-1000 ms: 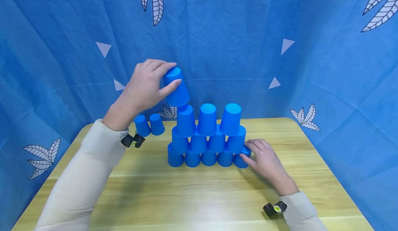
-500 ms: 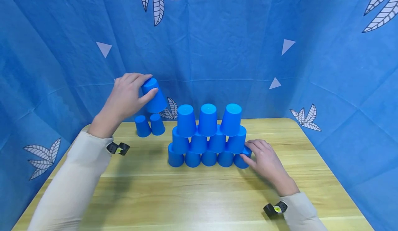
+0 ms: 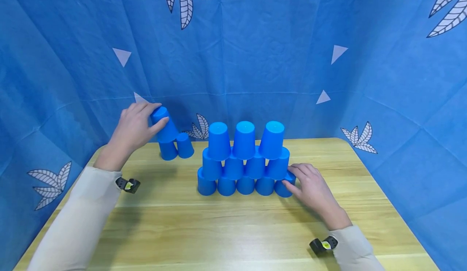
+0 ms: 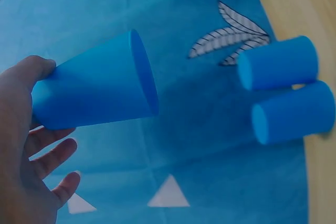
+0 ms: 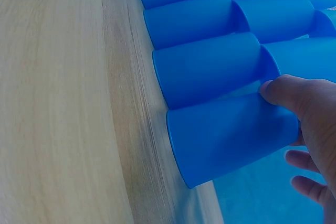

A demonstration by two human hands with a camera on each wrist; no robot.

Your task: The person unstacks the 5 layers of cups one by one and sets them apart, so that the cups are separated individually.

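"Where's the held cup from where you stand?"

"Up in the air, above the pair at the back left. It's a blue plastic cup, mouth down and tilted. The left hand has its closed end between thumb and fingers; the other fingertips spread loose of it."

"Touching the pair?"

"No, the left wrist view shows a gap. Those two upturned cups, the left one and the right one, stand side by side on the tabletop."

"And the right hand?"

"Partly closed, thumb and a finger pinching the right-end cup of the bottom row. That belongs to the cup wall: five upturned cups below, four in the middle, three on top."

"Any writing?"

"Each wrist wears a black device, the left device and the right device. Both carry a yellow label, its print too small to read."

"What's round it all?"

"Pale sleeves on the arms, light wood grain underneath, and a blue cloth hung behind and at the sides, printed with white leaves and pale triangles."
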